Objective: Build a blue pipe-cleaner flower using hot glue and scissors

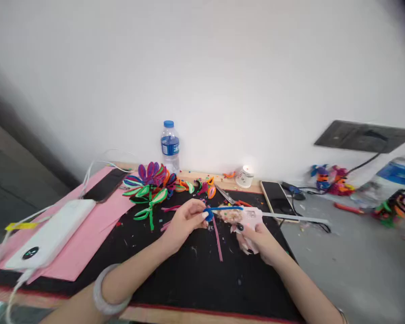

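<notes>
My left hand (185, 222) pinches a blue pipe cleaner (221, 209) over the black mat (195, 279); the strip runs right from my fingertips toward the nozzle of a pink glue gun (246, 217). My right hand (256, 240) is closed around the glue gun's handle, with a glue stick (297, 218) poking out behind it. A loose pink pipe cleaner (218, 240) lies on the mat just below both hands. A silver bangle (103, 292) is on my left wrist.
Pipe-cleaner flowers (150, 184) and scissors (227, 195) lie at the mat's far edge. A water bottle (170, 146), a small cup (245, 176) and a phone (276, 195) stand by the wall. A power bank (50, 236) rests on pink paper (87, 234) to the left.
</notes>
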Available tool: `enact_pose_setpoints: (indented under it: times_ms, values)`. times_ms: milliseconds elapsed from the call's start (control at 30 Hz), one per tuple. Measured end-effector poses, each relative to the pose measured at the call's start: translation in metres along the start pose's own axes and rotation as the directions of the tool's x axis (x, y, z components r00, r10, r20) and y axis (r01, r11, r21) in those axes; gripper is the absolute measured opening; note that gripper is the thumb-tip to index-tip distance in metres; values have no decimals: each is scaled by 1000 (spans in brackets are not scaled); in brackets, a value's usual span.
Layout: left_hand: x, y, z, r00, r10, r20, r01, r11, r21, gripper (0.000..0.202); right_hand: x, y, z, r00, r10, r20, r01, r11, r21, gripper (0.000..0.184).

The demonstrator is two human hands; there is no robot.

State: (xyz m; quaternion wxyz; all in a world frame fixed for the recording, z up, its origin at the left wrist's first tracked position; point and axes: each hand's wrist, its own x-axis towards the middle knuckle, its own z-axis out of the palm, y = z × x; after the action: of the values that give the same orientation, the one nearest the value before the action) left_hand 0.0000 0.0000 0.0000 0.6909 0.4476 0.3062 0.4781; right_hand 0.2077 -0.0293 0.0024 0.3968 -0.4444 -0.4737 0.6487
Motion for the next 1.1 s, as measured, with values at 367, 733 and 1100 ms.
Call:
enact_pose_setpoints:
  times_ms: [367, 733, 1100]
  values:
    - [-2, 2, 2, 1000, -13, -22, 12, 1000, -25, 16, -1, 8, -8, 998, -24, 64, 20, 999, 51, 32]
    - [-2, 3, 2, 999, -14, -52, 10, 997, -81, 15, -1, 10, -9, 997, -20, 69, 15, 997, 73, 29]
    - [-3, 3, 1, 996, -41, -78, 28, 987, -160, 18, -3, 6, -6, 998, -3, 64, 3, 1000, 9, 31]
